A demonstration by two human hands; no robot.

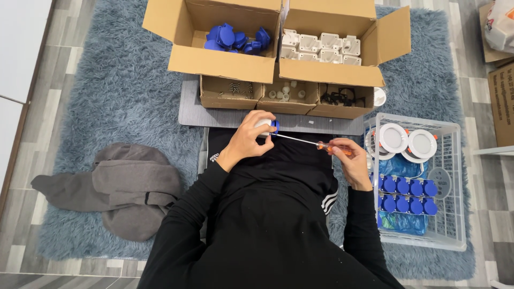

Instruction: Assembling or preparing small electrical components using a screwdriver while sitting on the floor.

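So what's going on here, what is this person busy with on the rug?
A person sits on a blue-grey rug. Their left hand holds a small white and blue part, and their right hand holds an orange-handled screwdriver with its tip at that part. In front stand cardboard boxes of blue parts, white parts and small hardware. At their right, a white basket holds rows of blue pieces and white round ones.
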